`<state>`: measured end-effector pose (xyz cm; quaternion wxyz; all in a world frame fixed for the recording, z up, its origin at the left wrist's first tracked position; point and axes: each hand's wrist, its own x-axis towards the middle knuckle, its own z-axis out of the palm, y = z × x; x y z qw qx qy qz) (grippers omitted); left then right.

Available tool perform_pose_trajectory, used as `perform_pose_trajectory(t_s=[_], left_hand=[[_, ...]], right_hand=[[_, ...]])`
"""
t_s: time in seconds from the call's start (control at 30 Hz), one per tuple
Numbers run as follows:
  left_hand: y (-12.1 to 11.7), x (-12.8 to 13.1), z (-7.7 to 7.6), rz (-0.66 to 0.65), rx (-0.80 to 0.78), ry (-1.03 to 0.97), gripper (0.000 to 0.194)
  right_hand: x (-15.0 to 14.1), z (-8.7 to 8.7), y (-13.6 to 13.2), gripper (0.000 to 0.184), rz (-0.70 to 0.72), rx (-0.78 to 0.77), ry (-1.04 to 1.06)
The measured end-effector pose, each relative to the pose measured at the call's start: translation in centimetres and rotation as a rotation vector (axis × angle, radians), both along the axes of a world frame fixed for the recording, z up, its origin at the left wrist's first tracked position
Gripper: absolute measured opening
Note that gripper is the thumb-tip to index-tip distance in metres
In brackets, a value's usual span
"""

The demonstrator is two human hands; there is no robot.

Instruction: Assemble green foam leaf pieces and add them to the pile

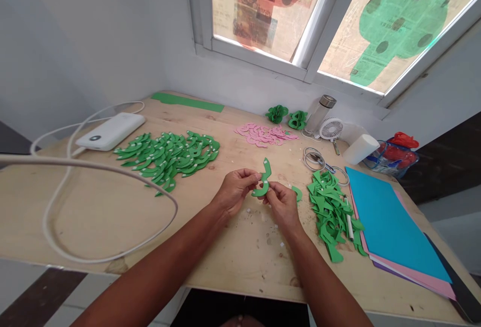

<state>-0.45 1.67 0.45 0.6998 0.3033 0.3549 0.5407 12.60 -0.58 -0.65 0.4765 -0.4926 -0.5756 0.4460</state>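
Note:
Between my two hands is a curved green foam cutout (266, 168) with small white squares on it, held up above the table. My left hand (238, 186) pinches its left side near the middle. Lower down, my right hand (281, 202) grips it at the right with closed fingers. Just beyond the right hand, another green cutout (296, 193) lies on the table, partly hidden. To the left spreads a pile of green cutouts with white squares (169, 154). A heap of green pieces (330, 206) lies to the right, a white pen (349, 221) on it.
Pink cutouts (263, 134) and two green foam flowers (277, 114) sit at the back, near a bottle (319, 114) and small fan (331, 129). Scissors (323, 162) lie at right beside blue sheets (394, 226). A white power bank (112, 130) and looping cable (48, 216) occupy the left.

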Motion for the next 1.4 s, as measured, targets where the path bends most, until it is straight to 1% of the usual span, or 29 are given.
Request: perform_pose_trajectory(t_s=[0.2,0.37,0.47,0.67,1.1,1.4], left_hand=[[-0.1,0.1,0.1,0.042,0.008,0.036,0.023],[-0.3,0.3,0.4,0.102,0.044,0.108,0.021],[-0.5,0.5,0.5,0.125,0.072,0.166,0.019],[-1.0,0.8,0.7,0.122,0.131,0.222,0.017],[-1.5,1.0,0.9,0.128,0.185,0.263,0.017],[-1.5,0.9,1.1,0.134,0.193,0.278,0.016]], right_hand=[[0.0,0.5,-0.3,0.024,-0.009,0.03,-0.024],[0.3,1.0,-0.4,0.026,-0.096,0.048,-0.025],[0.4,0.9,-0.2,0.023,-0.125,0.046,-0.014],[0.5,0.0,0.0,0.02,-0.175,0.053,0.036],[0.7,0.0,0.0,0.021,-0.158,0.116,0.015],[0.6,0.2,-0.2,0.018,-0.132,0.119,0.036]])
